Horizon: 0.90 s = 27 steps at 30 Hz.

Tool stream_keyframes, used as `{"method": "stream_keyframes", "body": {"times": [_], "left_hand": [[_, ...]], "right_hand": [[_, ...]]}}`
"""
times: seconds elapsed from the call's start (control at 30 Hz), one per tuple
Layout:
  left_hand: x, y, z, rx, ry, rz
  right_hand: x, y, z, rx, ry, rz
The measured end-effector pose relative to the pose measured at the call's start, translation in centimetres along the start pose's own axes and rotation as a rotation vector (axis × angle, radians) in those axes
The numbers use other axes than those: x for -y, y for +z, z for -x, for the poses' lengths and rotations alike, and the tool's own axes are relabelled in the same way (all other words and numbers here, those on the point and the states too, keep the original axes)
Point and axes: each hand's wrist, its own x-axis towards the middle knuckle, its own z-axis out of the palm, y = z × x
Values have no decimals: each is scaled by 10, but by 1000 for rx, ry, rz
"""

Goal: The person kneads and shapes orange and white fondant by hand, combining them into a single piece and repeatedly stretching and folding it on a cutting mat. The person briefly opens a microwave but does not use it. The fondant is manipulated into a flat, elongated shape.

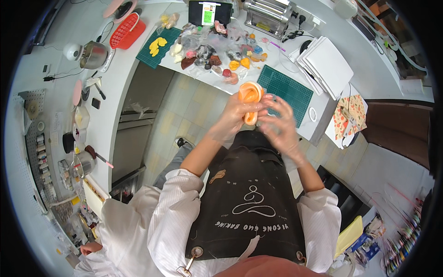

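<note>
Both my hands wear thin clear gloves and are raised in front of the black apron [252,194], near the table's edge. My left hand [233,112] grips a folded, looped piece of orange and white dough-like material [250,95]. At its right side is my right hand [280,121], fingers spread and slightly blurred; whether its fingertips touch the piece I cannot tell. Beyond them, a green cutting mat [283,86] lies on the white table, beside lumps of coloured dough-like material [234,65], several of them wrapped in clear plastic.
Another green mat [166,38] bears flat yellow pieces [154,50]. A phone or tablet [193,14] and a metal roller machine [268,19] stand at the back. White boards [327,65] are stacked at the right. A co-worker's white sleeve [128,221] is close at the left.
</note>
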Motion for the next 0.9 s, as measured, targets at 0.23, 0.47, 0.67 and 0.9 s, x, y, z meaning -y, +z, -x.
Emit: {"method": "stream_keyframes", "body": {"times": [0.23,0.47,0.67,0.9], "left_hand": [[33,13,4,101,-215,-71],[44,11,8,223,-401,-39],[53,28,-6,-36,-331,63],[60,15,22,126,-52,49]], "right_hand": [[2,-22,-30,291,774,-1393],[-14,29,-32,-140,864,-972],[-101,54,-67,-428,935,-638],[-124,-1,-91,-621,738,-214]]}}
